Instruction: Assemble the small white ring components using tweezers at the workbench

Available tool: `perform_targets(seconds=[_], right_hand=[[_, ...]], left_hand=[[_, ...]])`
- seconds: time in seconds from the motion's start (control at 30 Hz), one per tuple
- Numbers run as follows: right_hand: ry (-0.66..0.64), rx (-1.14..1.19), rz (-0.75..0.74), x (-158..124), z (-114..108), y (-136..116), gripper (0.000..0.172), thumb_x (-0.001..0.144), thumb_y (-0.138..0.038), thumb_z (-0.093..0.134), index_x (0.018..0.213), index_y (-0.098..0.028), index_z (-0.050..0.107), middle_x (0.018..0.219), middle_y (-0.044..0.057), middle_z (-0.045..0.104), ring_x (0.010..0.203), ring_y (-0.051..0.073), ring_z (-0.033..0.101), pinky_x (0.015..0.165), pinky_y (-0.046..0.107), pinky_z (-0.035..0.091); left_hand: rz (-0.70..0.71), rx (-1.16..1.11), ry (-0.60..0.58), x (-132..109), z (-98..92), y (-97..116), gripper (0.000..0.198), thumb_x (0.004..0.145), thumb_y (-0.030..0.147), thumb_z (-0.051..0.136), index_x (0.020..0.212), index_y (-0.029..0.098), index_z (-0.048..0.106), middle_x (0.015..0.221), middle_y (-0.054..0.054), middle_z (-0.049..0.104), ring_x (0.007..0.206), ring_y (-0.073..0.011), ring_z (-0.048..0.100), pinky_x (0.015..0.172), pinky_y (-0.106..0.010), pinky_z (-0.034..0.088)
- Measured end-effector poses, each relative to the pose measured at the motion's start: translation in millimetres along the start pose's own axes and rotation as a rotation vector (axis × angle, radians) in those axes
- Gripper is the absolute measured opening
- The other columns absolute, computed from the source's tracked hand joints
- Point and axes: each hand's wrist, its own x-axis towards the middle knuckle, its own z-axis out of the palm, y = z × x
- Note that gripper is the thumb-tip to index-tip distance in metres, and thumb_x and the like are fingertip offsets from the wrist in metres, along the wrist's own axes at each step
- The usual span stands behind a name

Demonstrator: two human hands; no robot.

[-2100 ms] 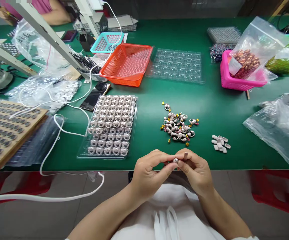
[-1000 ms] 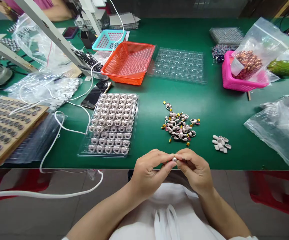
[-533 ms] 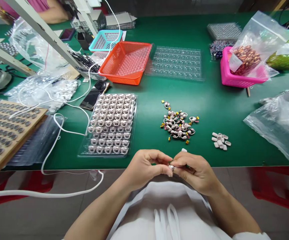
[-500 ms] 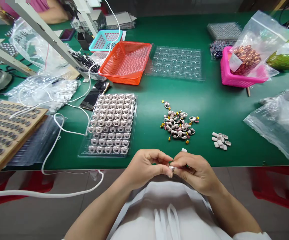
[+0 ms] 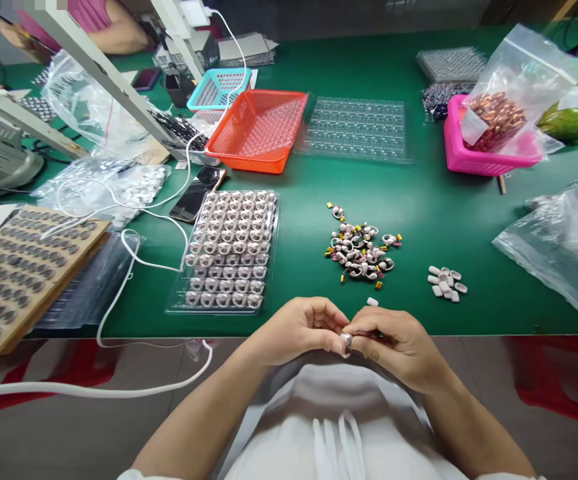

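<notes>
Just over the table's front edge, my left hand (image 5: 313,328) and my right hand (image 5: 396,343) meet, both with fingers pinched. Between their fingertips is a small, shiny, silvery-beige rounded part (image 5: 347,341); most of it is covered by the fingers. One whitish oblong cap (image 5: 372,302) lies on the table right behind my right hand. Farther back is a loose pile of beige ear-clip-shaped parts (image 5: 361,250) with yellow tabs. A small heap of whitish caps (image 5: 447,284) lies to the right.
Left of the pile stands a clear tray filled with beige parts (image 5: 229,250). Behind are an orange basket (image 5: 281,160), a clear tray (image 5: 356,130) and a pink basket (image 5: 491,160). A phone (image 5: 196,197), white cable (image 5: 141,263) and wooden board (image 5: 33,267) lie left. Another person's arm (image 5: 119,30) shows far left.
The view has shifted slightly, so the table's things appear a little farther right. Both hands stay together on the small part, which shows a bit more between the fingertips.
</notes>
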Motion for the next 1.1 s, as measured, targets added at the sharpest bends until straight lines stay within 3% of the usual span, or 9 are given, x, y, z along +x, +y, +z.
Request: perform_targets(seconds=[0.13, 0.37, 0.5, 0.67, 0.8, 0.93, 1.1], right_hand=[[0.001, -0.135, -0.013, -0.4, -5.6, -1.4, 0.014, 0.096, -0.016, 0.061, 0.104, -0.021, 0.071, 0.086, 0.005, 0.072, 0.073, 0.016, 0.063, 0.066, 0.027, 0.051], [0.104, -0.381, -0.155, -6.0, 0.4, 10.4, 0.03, 0.093, -0.008, 0.055, 0.117, -0.023, 0.063, 0.097, 0.007, 0.068, 0.083, 0.019, 0.066, 0.069, 0.03, 0.055], [0.222, -0.583, -0.248, -3.3, 11.5, 15.9, 0.035, 0.091, -0.005, 0.054, 0.12, -0.023, 0.062, 0.097, 0.009, 0.068, 0.085, 0.02, 0.068, 0.066, 0.029, 0.056], [0.31, -0.525, -0.289, -3.0, 15.1, 13.9, 0.037, 0.092, -0.005, 0.056, 0.122, -0.025, 0.062, 0.103, 0.009, 0.07, 0.088, 0.02, 0.069, 0.072, 0.03, 0.059], [0.218, -0.383, -0.296, -6.6, 4.8, 11.3, 0.038, 0.09, -0.004, 0.059, 0.121, -0.026, 0.065, 0.103, 0.008, 0.07, 0.086, 0.019, 0.07, 0.071, 0.027, 0.059], [0.117, -0.299, -0.341, -2.3, -7.3, 11.2, 0.037, 0.092, -0.006, 0.057, 0.121, -0.026, 0.067, 0.101, 0.01, 0.071, 0.083, 0.02, 0.071, 0.068, 0.027, 0.06], [-0.041, -0.254, -0.444, 9.3, -14.3, 8.1, 0.042, 0.095, -0.007, 0.051, 0.128, -0.027, 0.065, 0.091, 0.009, 0.069, 0.073, 0.02, 0.069, 0.062, 0.028, 0.058]], left_hand=[[0.006, 0.104, 0.027, -5.3, -6.7, 5.3, 0.028, 0.067, 0.021, 0.088, 0.087, 0.012, 0.071, 0.078, -0.005, 0.077, 0.074, -0.0155, 0.071, 0.073, -0.027, 0.054], [0.102, 0.22, 0.189, -16.8, 0.3, 5.0, 0.013, 0.077, 0.02, 0.08, 0.085, 0.014, 0.072, 0.075, -0.002, 0.074, 0.069, -0.012, 0.066, 0.065, -0.021, 0.05], [0.179, 0.256, 0.201, -21.4, 9.1, -2.7, 0.012, 0.083, 0.024, 0.074, 0.089, 0.014, 0.074, 0.089, -0.008, 0.077, 0.083, -0.0193, 0.07, 0.076, -0.029, 0.055], [0.234, 0.289, 0.186, -22.0, 18.6, -10.6, 0.022, 0.085, 0.033, 0.073, 0.093, 0.013, 0.078, 0.095, -0.012, 0.077, 0.089, -0.0234, 0.07, 0.082, -0.034, 0.054], [0.192, 0.01, 0.264, -15.5, 21.0, -14.1, 0.031, 0.069, 0.037, 0.088, 0.081, 0.013, 0.071, 0.081, -0.008, 0.076, 0.077, -0.0191, 0.07, 0.079, -0.032, 0.053], [0.141, -0.128, 0.194, -11.5, 16.0, -10.3, 0.048, 0.052, 0.031, 0.097, 0.087, 0.012, 0.07, 0.079, -0.006, 0.074, 0.071, -0.0156, 0.069, 0.075, -0.03, 0.053], [0.064, -0.076, 0.08, -13.4, 11.0, -0.7, 0.052, 0.053, 0.037, 0.095, 0.093, 0.011, 0.073, 0.076, -0.006, 0.072, 0.066, -0.0167, 0.068, 0.071, -0.032, 0.055]])
